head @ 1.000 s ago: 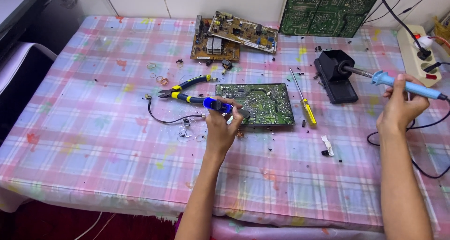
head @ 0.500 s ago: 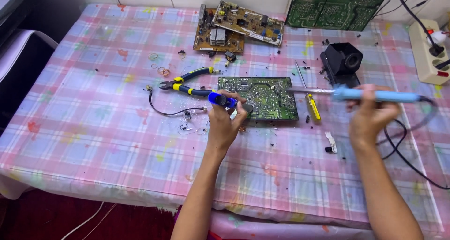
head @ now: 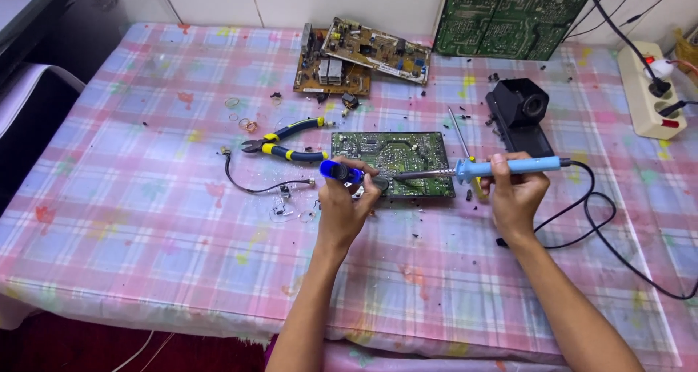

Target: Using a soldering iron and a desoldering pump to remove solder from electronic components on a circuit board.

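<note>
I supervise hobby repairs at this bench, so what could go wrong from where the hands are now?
1. The soldering iron in the right hand points toward the left hand; its fingers sit close to the tip and might get burned.
2. The iron's black cord loops beside the right wrist and may snag.
3. The green circuit board lies on a plastic-looking tablecloth, which a slipped tip could scorch.

Iron tip (head: 398, 176) vs green board (head: 407, 150) contact: too small to tell.

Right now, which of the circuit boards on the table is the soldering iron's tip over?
The green board lying flat mid-table, right ahead of both hands. The brown boards are stacked farther back, and another green one leans on the wall.
</note>
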